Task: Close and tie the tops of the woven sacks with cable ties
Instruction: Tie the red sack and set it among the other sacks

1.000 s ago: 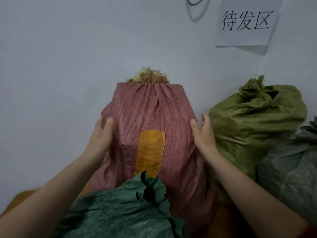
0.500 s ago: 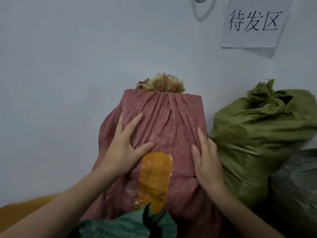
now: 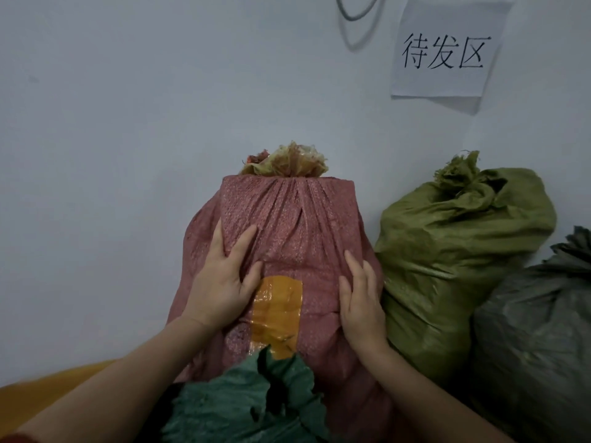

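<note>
A full red woven sack point(image 3: 297, 231) leans against the wall, its top gathered into a frayed tuft point(image 3: 287, 163). An orange tape patch point(image 3: 276, 311) is stuck on its front. My left hand point(image 3: 224, 279) lies flat on the sack's front left, fingers spread and straight. My right hand point(image 3: 359, 298) rests flat on its right side, fingers straight. A dark green sack point(image 3: 252, 401) with a crumpled open top sits nearest me, below the red one. No cable tie is visible.
An olive green sack point(image 3: 447, 260) with a bunched top stands right of the red one, and a dark grey-green sack point(image 3: 537, 340) beside it at the right edge. A paper sign point(image 3: 444, 52) hangs on the wall. Orange floor point(image 3: 48, 391) shows at lower left.
Both hands moved from the red sack's sides onto its front a second ago. Since half a second ago they have barely shifted.
</note>
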